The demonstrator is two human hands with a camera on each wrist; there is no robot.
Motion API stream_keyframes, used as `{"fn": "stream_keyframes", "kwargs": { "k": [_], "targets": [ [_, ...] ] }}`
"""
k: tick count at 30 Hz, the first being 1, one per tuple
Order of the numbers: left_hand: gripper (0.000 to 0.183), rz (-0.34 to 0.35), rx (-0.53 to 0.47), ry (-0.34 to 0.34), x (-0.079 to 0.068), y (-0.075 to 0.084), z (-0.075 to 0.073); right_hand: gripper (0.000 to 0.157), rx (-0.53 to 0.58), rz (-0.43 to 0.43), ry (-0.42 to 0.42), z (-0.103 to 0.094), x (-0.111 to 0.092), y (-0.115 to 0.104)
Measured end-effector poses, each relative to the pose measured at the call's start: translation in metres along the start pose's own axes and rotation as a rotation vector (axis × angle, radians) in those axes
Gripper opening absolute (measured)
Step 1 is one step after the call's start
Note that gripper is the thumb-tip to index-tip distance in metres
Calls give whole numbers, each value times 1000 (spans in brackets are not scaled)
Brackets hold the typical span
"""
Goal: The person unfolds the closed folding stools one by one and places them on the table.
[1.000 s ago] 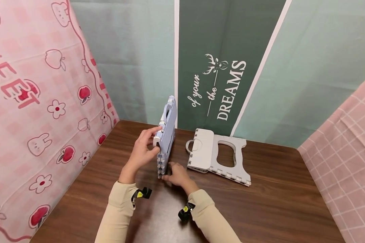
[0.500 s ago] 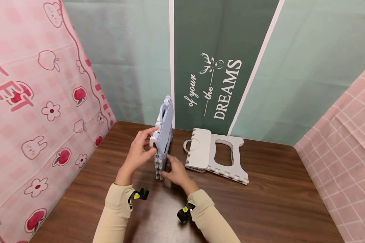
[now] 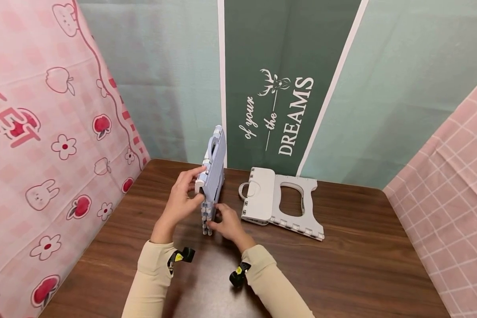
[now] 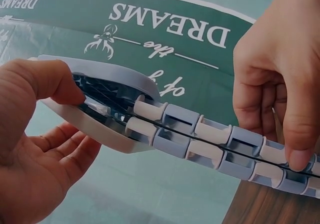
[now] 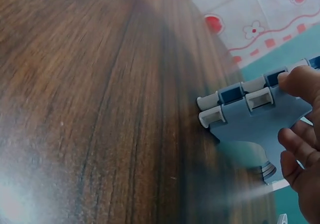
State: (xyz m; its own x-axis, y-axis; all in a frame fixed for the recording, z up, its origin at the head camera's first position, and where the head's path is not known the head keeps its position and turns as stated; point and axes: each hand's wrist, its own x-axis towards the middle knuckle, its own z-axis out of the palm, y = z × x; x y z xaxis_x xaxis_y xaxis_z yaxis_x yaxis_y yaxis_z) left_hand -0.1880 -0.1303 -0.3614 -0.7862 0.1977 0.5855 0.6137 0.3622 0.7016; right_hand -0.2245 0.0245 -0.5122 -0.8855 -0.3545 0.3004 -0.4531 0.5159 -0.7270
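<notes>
A folded blue and white folding step stool point(image 3: 217, 170) stands upright on its edge, narrow hinged side toward me. My left hand point(image 3: 180, 194) grips its upper near corner. In the left wrist view, the left thumb point(image 4: 65, 86) reaches into the gap between the blue and white top halves, and the fingers lie along the white half. Lower down, my right hand point(image 3: 228, 223) holds the same hinged side. Its thumb point(image 5: 295, 81) presses on the hinge edge, while the fingers are bent against the blue leg panel point(image 5: 245, 126) in the right wrist view.
To the right, a white and grey folding step stool point(image 3: 262, 194) lies flat on the brown wooden table point(image 3: 353, 269). A green cloth backdrop point(image 3: 294, 39) hangs behind the table, with pink printed cloth point(image 3: 79, 176) at the left and pink checked cloth point(image 3: 453, 185) at the right.
My right hand has slid slightly up the stool's hinged side. The left hand keeps its place at the top corner, and the head view has turned a little to the right.
</notes>
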Motion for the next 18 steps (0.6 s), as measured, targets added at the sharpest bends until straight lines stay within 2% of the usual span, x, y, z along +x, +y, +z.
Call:
{"fn": "stream_keyframes", "kwargs": {
  "k": [7,14,18],
  "targets": [
    [66,8,-1,1,-1,-3,-1,49,-37,1,-14,2,0,-2],
    [66,7,-2,0,-1,-4,-2,48,-110,-71,1,1,0,-2],
    [67,6,-5,1,-1,-3,-3,48,-136,-77,6,0,-1,0]
  ]
}}
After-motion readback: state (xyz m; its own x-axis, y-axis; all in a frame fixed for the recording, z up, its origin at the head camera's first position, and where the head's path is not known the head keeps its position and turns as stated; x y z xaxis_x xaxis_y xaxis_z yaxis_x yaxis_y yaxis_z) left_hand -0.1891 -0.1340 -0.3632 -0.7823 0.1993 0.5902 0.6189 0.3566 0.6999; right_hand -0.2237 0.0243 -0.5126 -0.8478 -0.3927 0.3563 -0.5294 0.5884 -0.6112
